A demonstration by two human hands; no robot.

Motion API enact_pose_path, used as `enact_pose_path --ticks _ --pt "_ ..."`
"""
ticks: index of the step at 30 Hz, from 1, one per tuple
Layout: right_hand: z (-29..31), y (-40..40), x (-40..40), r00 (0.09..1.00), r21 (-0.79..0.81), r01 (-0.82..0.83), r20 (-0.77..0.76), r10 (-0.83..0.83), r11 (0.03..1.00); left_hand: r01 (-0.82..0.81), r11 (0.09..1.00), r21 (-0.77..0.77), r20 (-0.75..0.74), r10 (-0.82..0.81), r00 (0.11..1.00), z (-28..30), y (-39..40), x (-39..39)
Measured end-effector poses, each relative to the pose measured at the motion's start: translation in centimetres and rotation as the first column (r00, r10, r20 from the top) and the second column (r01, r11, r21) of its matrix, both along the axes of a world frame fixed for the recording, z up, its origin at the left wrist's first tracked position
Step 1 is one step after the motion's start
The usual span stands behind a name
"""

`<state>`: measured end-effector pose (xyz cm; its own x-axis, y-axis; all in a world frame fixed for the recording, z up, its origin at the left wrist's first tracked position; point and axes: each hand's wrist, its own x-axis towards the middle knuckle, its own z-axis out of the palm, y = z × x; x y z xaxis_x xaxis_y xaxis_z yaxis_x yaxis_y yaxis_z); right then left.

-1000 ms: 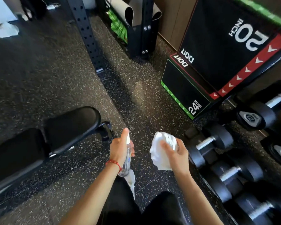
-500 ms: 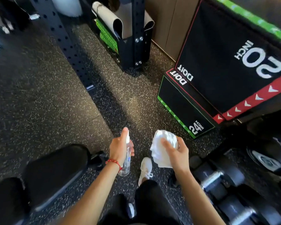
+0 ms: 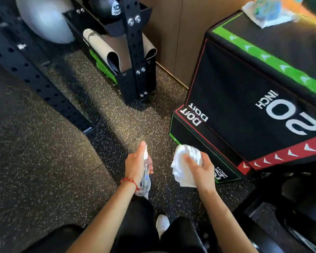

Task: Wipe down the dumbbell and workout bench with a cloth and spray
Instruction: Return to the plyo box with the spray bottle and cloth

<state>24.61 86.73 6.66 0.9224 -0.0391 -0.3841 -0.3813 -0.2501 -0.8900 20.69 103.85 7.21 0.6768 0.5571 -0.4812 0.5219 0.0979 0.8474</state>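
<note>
My left hand (image 3: 136,164) grips a small clear spray bottle (image 3: 144,178) upright, thumb on its white nozzle, which points toward the cloth. My right hand (image 3: 202,170) holds a bunched white cloth (image 3: 185,165) just right of the bottle, a short gap apart. Both hands hover over the speckled rubber floor in front of me. Only a dark sliver of the black workout bench (image 3: 49,240) shows at the bottom left. Dark round dumbbell ends (image 3: 299,232) sit blurred at the bottom right corner.
A black plyo box (image 3: 254,110) with green and red edges fills the right. A black perforated rack upright (image 3: 35,77) crosses the left, and a rack post (image 3: 135,57) with rolled mats (image 3: 100,46) stands behind. My white shoe (image 3: 162,224) is below.
The view has tilted up and forward: the bench and dumbbells have slid almost out of the bottom of the frame. Both hands keep the same hold on bottle and cloth.
</note>
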Motion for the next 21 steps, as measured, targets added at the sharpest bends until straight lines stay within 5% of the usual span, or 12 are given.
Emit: enact_pose_path --ticks 21 --pt "5.6 1.2 26.9 0.845 0.042 0.525 0.094 -0.526 0.85 0.533 0.845 0.04 0.236 -0.527 0.817 5.3 0.9 36.8"
